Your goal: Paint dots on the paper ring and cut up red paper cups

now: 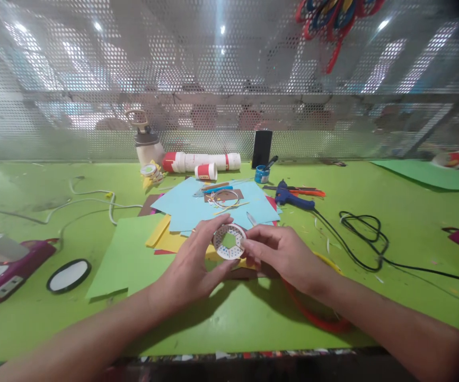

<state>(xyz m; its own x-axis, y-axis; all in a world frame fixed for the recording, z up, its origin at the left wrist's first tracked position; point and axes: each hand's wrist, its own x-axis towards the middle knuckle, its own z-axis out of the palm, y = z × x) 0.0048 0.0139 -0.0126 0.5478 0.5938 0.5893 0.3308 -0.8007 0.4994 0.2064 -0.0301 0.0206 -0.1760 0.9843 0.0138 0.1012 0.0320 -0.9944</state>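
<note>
Holding a small white ring (229,254) between them, the two hands meet over the middle of the green table (221,313). The left hand (192,260) is closed on it, fingers on top and thumb below. The right hand (289,254) pinches its right side; I cannot tell if a tiny bit is caught there too.

Bits with dots seem to go all around inside the ring, leaving a hole in the middle, so that part looks done or close to it. The right fingers hide one side, so I cannot tell what is left.

Green table top shows between the hands and the front edge, so I think they can move that way. Past the hands lie blue paper sheets (185,207). To the right, a glue gun (293,200) and its black cord (359,260) could get in the way. A red band (312,315) runs under the right arm, so it could snag.
</note>
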